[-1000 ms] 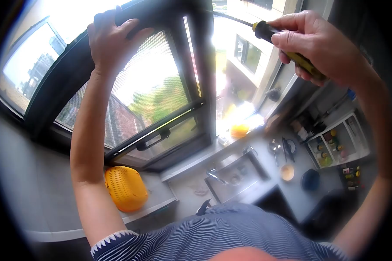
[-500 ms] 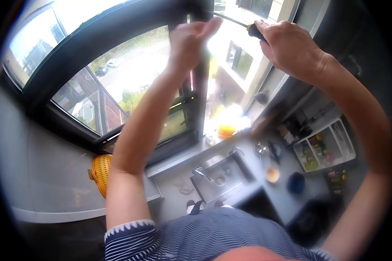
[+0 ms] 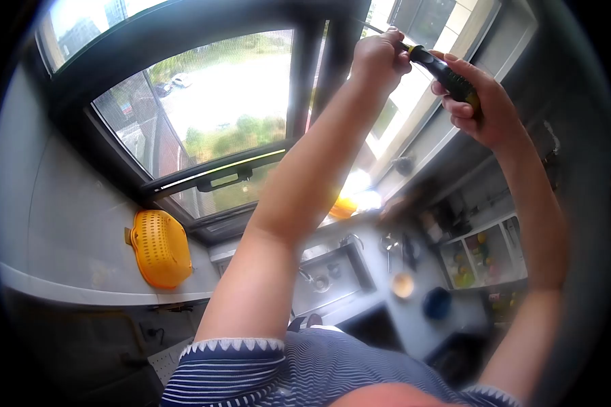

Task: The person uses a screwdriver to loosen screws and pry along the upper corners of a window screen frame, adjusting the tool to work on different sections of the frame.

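A screwdriver (image 3: 449, 76) with a black and yellow handle is raised high in front of the window frame (image 3: 319, 81). My right hand (image 3: 487, 108) is closed around the back of its handle, with the thumb along the top. My left hand (image 3: 379, 60) pinches the thin shaft just ahead of the handle. Beyond my left fingers the shaft runs up and left toward the dark frame. Where its tip ends I cannot make out.
Below the window are a sink (image 3: 329, 278) and a counter with a blue round item (image 3: 438, 303) and a pale bowl-like item (image 3: 402, 285). A yellow basket (image 3: 161, 249) stands on the left ledge. A sectioned rack (image 3: 485, 251) is at the right.
My left hand has moved right and now grips the screwdriver's shaft. My right hand has shifted right and down, baring more of the handle. The view has swung, so the yellow basket shows fully.
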{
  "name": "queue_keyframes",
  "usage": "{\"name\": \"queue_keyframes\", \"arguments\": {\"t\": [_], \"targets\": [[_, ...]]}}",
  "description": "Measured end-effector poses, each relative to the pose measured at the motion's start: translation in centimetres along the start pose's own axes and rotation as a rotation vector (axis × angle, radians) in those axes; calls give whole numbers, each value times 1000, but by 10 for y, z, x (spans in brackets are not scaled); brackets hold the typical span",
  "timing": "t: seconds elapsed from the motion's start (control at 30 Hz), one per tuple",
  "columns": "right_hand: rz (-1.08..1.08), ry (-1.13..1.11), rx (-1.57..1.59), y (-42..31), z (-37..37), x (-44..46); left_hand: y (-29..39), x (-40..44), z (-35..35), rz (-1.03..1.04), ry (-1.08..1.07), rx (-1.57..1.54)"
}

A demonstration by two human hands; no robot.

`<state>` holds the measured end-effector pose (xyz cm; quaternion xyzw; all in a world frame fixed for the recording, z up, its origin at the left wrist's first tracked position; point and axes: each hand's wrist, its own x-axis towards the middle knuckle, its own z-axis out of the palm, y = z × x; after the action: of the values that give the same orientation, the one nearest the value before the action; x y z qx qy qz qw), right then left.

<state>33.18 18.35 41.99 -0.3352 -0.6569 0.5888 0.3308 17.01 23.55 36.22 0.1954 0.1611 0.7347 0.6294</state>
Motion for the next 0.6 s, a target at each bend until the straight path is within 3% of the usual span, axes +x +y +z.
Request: {"name": "queue_keyframes", "arguments": {"t": [0.07, 0.2, 0.3, 0.4, 0.5, 0.53, 0.6], "targets": [[-1, -63, 36, 4, -3, 7, 0, 2, -4, -2, -37, -19], [-44, 122, -228, -4, 9, 3, -7, 5, -8, 44, -88, -56], [-145, 56, -549, -2, 1, 8, -10, 6, -14, 62, -141, -15], [-650, 93, -1140, 13, -5, 17, -10, -4, -14, 93, -110, 50], [-822, 157, -1664, 10, -5, 14, -11, -2, -11, 131, -45, 170], [-923, 117, -1718, 12, -10, 18, -10, 1, -9, 127, -16, 138], [-478, 25, -1116, 0, -4, 7, -7, 3, -6, 117, 44, 79]]}}
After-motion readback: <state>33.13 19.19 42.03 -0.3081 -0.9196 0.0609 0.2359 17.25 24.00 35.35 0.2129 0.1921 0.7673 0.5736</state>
